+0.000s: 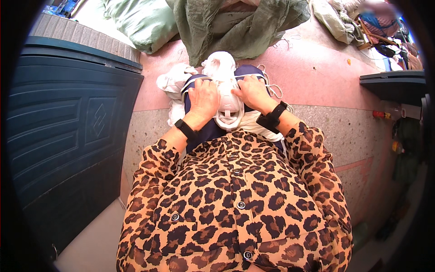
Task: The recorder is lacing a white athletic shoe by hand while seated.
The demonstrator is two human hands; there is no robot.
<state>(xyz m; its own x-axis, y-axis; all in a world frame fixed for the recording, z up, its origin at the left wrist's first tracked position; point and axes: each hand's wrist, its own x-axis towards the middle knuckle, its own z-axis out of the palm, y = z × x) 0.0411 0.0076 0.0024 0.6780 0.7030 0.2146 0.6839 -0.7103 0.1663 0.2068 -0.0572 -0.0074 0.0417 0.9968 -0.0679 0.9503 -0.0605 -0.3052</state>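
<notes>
A white sneaker (228, 103) lies in my lap between my knees, toe pointing away and heel toward me. My left hand (203, 96) is at its left side, fingers curled and closed on a white shoelace that trails over my navy-trousered left knee. On the opposite side my right hand (253, 93) pinches the lace too, its thumb against the shoe's upper. The lace's loose end (275, 90) loops beyond my right knee. More white shoes (176, 80) are bunched beside my left leg. The fingertips are partly hidden.
A grey-green woven sack (240, 31) stands just past my knees, with a pale green sack (144, 22) to its left. A dark blue panelled door (63, 113) rises on my left. At far right are a dark ledge (392, 84) and scattered items on the pink floor.
</notes>
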